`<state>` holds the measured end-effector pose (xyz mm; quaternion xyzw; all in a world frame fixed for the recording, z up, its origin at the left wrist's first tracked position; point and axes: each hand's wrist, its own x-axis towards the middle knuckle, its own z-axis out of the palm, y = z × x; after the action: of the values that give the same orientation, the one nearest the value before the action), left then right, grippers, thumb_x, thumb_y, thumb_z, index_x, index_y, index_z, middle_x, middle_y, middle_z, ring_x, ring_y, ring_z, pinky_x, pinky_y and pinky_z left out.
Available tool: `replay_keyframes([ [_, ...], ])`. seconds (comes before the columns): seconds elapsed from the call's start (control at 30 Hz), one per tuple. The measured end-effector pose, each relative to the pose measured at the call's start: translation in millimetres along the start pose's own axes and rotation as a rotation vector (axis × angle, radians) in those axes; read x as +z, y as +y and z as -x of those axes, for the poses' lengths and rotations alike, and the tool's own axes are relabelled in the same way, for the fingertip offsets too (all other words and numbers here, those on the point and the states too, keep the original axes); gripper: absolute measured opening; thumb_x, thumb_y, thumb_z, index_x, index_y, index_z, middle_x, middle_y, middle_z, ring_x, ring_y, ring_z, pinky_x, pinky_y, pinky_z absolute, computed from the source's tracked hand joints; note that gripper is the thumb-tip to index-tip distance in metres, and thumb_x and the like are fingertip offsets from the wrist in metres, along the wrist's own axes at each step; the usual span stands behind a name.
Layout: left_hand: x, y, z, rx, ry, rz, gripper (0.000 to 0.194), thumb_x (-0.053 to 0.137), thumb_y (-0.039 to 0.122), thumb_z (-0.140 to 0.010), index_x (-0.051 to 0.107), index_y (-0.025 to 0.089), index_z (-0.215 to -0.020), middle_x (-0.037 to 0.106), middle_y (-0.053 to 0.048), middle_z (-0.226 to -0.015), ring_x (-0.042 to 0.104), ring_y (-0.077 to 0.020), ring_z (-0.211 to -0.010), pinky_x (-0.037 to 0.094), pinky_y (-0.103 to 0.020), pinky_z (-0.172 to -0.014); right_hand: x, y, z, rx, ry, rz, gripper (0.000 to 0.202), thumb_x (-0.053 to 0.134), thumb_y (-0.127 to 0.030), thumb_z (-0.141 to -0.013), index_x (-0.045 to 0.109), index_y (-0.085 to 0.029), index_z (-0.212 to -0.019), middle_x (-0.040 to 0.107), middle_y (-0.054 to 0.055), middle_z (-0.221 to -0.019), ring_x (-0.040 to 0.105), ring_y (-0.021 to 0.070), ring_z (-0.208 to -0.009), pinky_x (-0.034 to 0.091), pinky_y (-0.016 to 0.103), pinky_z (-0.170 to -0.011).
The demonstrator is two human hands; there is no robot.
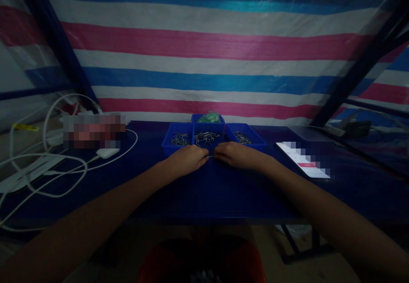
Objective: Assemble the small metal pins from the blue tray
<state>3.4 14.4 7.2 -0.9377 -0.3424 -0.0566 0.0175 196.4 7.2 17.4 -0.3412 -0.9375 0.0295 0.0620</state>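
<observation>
My left hand (187, 159) is closed in a pinch just in front of the blue bins. Facing it, my right hand (238, 154) is closed the same way, its fingertips a short distance from the left ones. A small thin metal pin (210, 157) bridges the gap between the fingertips; its ends are hidden in the fingers. Directly behind the hands are a left blue bin (166, 140), a middle bin with slim metal pieces (206, 137) in it, and a right bin (258, 141). All three hold similar pieces, too small to make out exactly.
A further blue bin with green plastic bags (211, 117) stands at the back. Right of the hands lies a phone with a lit screen (303, 161) on the blue table (204, 198). White cables (84, 168) and a white adapter (108, 152) lie at left. Striped sheeting (204, 44) hangs behind.
</observation>
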Motion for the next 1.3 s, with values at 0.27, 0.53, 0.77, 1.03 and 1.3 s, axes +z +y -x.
replay_keyframes([
  [0.27, 0.6, 0.3, 1.5, -0.014, -0.006, -0.027, 0.023, 0.035, 0.026, -0.084, 0.055, 0.016, -0.089, 0.062, -0.006, -0.076, 0.056, -0.0147, -0.065, 0.038, -0.025, -0.057, 2.0, 1.4, 0.5, 0.007, -0.018, 0.020, 0.017, 0.042, -0.021, -0.084, 0.057, -0.015, -0.081, 0.056, 0.005, -0.079, 0.052, 0.0130, -0.072, 0.039, 0.026, -0.068],
  [0.53, 0.5, 0.5, 1.4, -0.038, -0.012, -0.037, 0.023, 0.034, 0.028, -0.084, 0.053, 0.016, -0.090, 0.061, -0.006, -0.075, 0.056, -0.0151, -0.063, 0.037, -0.025, -0.055, 0.7, 0.8, 1.3, 0.013, -0.016, 0.021, 0.017, 0.040, -0.020, -0.084, 0.056, -0.015, -0.083, 0.057, 0.005, -0.080, 0.053, 0.0131, -0.072, 0.039, 0.026, -0.068],
  [0.77, 0.4, 1.2, 1.9, -0.065, -0.014, -0.057, 0.025, 0.034, 0.030, -0.084, 0.054, 0.016, -0.089, 0.061, -0.007, -0.075, 0.056, -0.0160, -0.063, 0.037, -0.026, -0.055, -0.5, 0.0, 1.7, 0.011, -0.015, 0.048, 0.018, 0.039, -0.019, -0.085, 0.056, -0.015, -0.082, 0.057, 0.005, -0.078, 0.052, 0.0130, -0.070, 0.039, 0.025, -0.067],
  [1.03, 0.4, 0.6, 2.3, -0.089, -0.051, -0.060, 0.027, 0.035, 0.033, -0.084, 0.055, 0.017, -0.091, 0.061, -0.007, -0.076, 0.056, -0.0168, -0.064, 0.040, -0.028, -0.058, -0.1, 0.7, 1.9, 0.030, -0.033, 0.059, 0.015, 0.042, -0.019, -0.083, 0.057, -0.015, -0.082, 0.057, 0.006, -0.080, 0.053, 0.0134, -0.071, 0.039, 0.026, -0.068],
  [1.3, -0.4, 1.3, 3.3, -0.066, -0.030, -0.087, 0.021, 0.036, 0.028, -0.082, 0.052, 0.018, -0.090, 0.061, -0.006, -0.074, 0.056, -0.0167, -0.062, 0.037, -0.026, -0.052, -0.7, -0.9, 1.2, 0.043, -0.042, 0.045, 0.013, 0.044, -0.017, -0.081, 0.057, -0.014, -0.079, 0.057, 0.005, -0.079, 0.052, 0.0129, -0.070, 0.039, 0.025, -0.067],
])
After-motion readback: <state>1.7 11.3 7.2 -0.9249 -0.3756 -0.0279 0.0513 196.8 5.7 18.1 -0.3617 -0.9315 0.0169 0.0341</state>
